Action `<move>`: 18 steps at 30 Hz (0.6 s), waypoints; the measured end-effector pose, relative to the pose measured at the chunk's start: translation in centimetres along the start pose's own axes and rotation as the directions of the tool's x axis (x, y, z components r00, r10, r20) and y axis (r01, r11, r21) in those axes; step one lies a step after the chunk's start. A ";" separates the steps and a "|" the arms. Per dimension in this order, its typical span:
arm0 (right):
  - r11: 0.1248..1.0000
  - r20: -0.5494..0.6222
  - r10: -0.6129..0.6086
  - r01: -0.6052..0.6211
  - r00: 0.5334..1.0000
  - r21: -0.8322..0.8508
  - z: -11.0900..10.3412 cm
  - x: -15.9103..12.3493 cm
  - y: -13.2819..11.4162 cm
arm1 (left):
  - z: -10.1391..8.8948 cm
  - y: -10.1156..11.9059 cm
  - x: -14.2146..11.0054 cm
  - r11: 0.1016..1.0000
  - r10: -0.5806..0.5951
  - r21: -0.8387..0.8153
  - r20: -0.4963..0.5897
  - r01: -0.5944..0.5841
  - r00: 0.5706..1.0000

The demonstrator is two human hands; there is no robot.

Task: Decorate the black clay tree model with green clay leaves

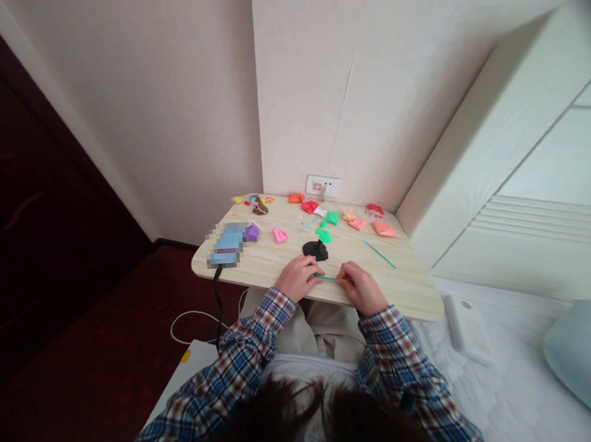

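My left hand (299, 277) and my right hand (362, 286) rest close together on the near edge of a small light wooden table (258, 263). Both have curled fingers and pinch the two ends of a thin teal stick (327, 277) that lies between them. Just beyond the hands sits a flat black clay piece (314, 250) with a green clay lump (323, 234) behind it. A second teal stick (379, 253) lies to the right of the hands.
Several small bags of coloured clay (383, 228) lie across the far half of the table, with small clay figures (258, 204) at the back left. A blurred blue device (227, 245) with a black cable lies at left. A wall socket (322, 184) and a white bed headboard (512, 168) stand behind and right.
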State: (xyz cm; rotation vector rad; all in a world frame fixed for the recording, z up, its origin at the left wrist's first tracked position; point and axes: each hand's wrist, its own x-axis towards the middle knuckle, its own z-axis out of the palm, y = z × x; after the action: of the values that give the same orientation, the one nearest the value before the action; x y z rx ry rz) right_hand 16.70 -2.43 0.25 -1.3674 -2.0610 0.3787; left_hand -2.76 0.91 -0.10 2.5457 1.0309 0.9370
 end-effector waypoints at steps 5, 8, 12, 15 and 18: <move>1.000 0.009 -0.017 0.017 1.000 -0.014 -0.4 0.1 -0.1 | -0.2 -0.1 0.0 0.999 0.000 -0.042 -0.009 -0.001 1.000; 1.000 0.007 -0.021 0.021 1.000 -0.010 -0.1 0.6 -0.3 | -0.4 -0.2 0.0 0.998 -0.021 -0.067 -0.020 0.019 1.000; 1.000 0.007 -0.023 0.023 1.000 0.011 0.3 1.0 -0.5 | -0.6 -0.3 0.0 0.995 -0.061 -0.084 -0.035 0.058 0.998; 1.000 -0.010 -0.021 0.021 1.000 0.020 0.4 0.7 -0.4 | -0.5 -0.3 -0.1 0.994 -0.076 -0.086 -0.050 0.071 0.996; 1.000 -0.040 -0.007 0.008 0.999 0.024 0.5 0.2 -0.1 | -0.4 -0.4 -0.1 0.994 -0.080 -0.085 -0.066 0.074 0.995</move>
State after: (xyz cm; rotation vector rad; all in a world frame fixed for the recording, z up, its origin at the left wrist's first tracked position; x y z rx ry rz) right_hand 16.27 -2.21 -0.04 -1.3420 -2.0230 0.3688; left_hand -3.30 1.11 -0.01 2.4039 1.0781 1.0307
